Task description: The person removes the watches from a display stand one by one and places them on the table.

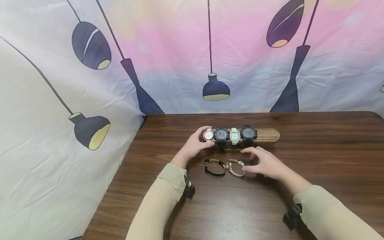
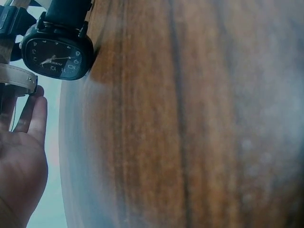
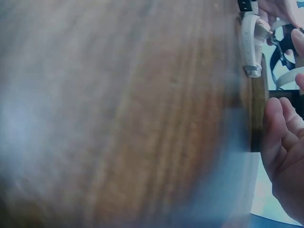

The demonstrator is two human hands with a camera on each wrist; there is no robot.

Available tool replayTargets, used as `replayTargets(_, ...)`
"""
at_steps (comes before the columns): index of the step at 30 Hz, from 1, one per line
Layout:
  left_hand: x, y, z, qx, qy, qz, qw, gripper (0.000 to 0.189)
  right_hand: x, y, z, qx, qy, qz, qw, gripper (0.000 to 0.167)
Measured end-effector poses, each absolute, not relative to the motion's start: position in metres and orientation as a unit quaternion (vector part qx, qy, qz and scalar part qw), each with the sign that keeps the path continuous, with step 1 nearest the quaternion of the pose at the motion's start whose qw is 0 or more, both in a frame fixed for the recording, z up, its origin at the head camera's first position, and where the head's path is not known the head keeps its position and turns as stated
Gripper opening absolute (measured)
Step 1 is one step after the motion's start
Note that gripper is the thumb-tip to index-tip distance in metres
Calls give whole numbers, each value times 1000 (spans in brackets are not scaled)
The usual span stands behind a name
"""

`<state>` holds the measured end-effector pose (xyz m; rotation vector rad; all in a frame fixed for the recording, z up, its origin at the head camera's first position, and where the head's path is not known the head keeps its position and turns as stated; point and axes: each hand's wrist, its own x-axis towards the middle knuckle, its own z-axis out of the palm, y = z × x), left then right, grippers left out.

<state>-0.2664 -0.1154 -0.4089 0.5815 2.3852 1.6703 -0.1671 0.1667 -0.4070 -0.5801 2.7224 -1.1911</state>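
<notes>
A wooden bar (image 1: 267,135) on the table carries a row of several watches. At its left end my left hand (image 1: 195,145) holds a small white-strapped watch (image 1: 208,135), thumb in front and fingers behind. Beside that watch sit a black watch (image 1: 221,134), a pale green square watch (image 1: 234,136) and another black watch (image 1: 249,134). My right hand (image 1: 266,164) hovers with loosely bent, parted fingers and nothing between them. Its thumb is right at a white-strapped watch (image 1: 236,167) lying on the table. Left of this lies a black watch (image 1: 214,167), its dial showing in the left wrist view.
The dark wooden table (image 1: 227,213) extends around both arms. Behind it hangs a pastel cloth (image 1: 175,56) printed with lamps, which also covers the left side. A black wrist camera is strapped under each sleeve.
</notes>
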Motion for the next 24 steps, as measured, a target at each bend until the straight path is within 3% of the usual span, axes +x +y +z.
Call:
replayTargets(10, -265, -116, -408, 192, 802, 559, 86, 61, -172, 175, -388, -201, 907, -370, -16, 59)
replayTargets(24, -265, -115, -408, 201, 795, 566, 90, 65, -178, 182, -371, -179, 920, -344, -52, 63)
